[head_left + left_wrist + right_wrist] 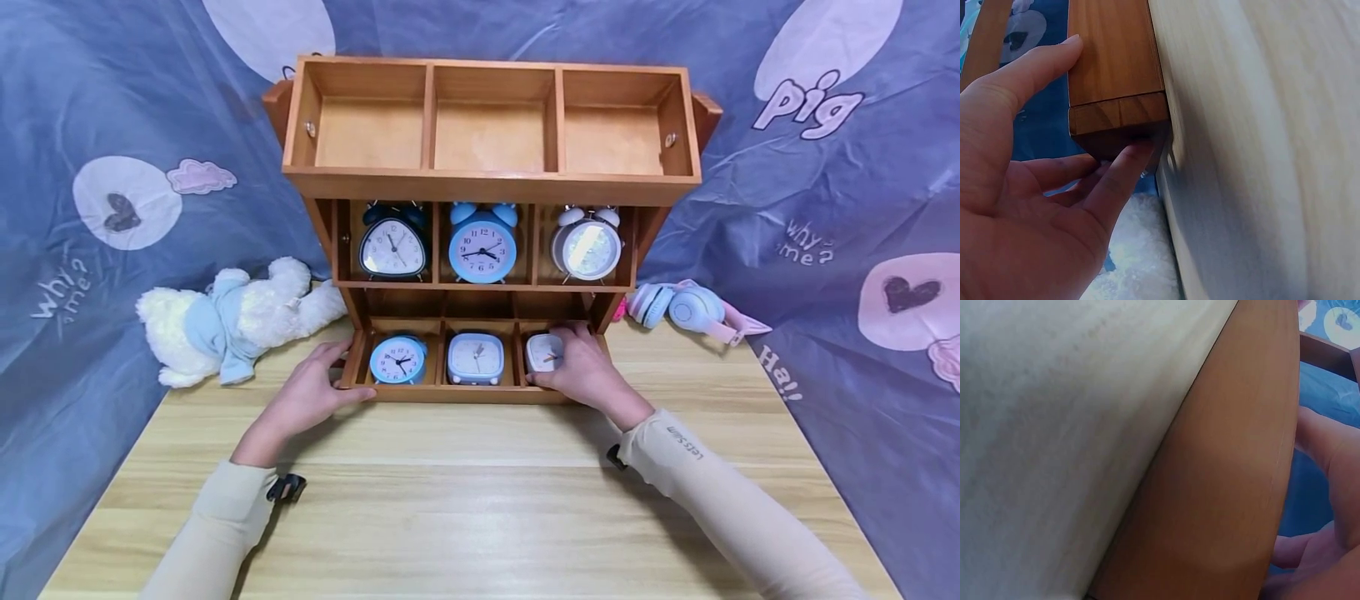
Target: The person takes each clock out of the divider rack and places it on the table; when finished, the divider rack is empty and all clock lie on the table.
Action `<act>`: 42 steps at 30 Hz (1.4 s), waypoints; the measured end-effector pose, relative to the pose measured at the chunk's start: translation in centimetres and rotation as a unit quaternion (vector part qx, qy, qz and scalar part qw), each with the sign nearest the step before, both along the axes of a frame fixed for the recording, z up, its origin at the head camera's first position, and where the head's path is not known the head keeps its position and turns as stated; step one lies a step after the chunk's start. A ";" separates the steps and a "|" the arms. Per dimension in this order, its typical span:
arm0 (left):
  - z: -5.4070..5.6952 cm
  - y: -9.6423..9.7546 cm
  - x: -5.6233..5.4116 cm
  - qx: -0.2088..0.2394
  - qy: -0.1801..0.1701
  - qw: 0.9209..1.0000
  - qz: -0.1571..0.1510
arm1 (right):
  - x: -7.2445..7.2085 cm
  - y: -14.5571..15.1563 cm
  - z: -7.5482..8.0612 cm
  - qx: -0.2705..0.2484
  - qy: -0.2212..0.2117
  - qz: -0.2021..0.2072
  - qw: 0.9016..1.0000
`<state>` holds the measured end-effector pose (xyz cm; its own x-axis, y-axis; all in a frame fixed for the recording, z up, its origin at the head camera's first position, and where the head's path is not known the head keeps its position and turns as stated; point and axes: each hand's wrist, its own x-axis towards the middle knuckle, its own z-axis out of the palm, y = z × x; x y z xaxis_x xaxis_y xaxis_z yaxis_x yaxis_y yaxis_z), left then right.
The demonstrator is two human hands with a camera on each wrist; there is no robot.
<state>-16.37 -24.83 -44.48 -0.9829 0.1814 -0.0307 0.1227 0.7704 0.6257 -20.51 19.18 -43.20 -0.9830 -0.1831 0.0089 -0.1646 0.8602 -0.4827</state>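
A tiered wooden shelf (495, 190) stands on the table with compartments on three levels. My left hand (306, 396) grips the left end of its lowest tier, the thumb along the front and the fingers around the side; the left wrist view shows this wooden corner (1116, 62) up close. In the lowest right compartment, my right hand (588, 371) holds a small white alarm clock (542, 353), partly covering it. A squarish blue alarm clock (476, 358) sits in the middle compartment, and a round blue alarm clock (397, 361) in the left one.
The middle tier holds a dark alarm clock (393, 247), a blue twin-bell clock (482, 247) and a white twin-bell clock (589, 248). A white plush toy (247, 317) lies left of the shelf; headphones (690, 308) lie right. Patterned blue cloth (847, 208) hangs behind.
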 end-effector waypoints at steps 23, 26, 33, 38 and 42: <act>0.0 0.0 -0.2 0.021 -0.007 1.000 0.004 | 0.7 1.0 1.4 -0.032 0.039 -0.030 0.998; 0.0 0.1 -0.2 0.026 -0.012 1.000 0.004 | 0.9 1.1 2.0 -0.033 0.042 -0.030 0.998; 0.0 0.1 -0.1 0.031 -0.015 0.999 0.003 | 1.4 1.6 2.8 -0.032 0.049 -0.028 0.998; 0.0 0.1 -0.2 0.029 -0.013 1.000 0.001 | 1.9 2.4 3.1 -0.034 0.051 -0.030 0.998; 0.0 0.0 -0.1 0.024 -0.013 1.000 0.002 | 2.4 3.2 3.5 -0.039 0.050 -0.032 0.997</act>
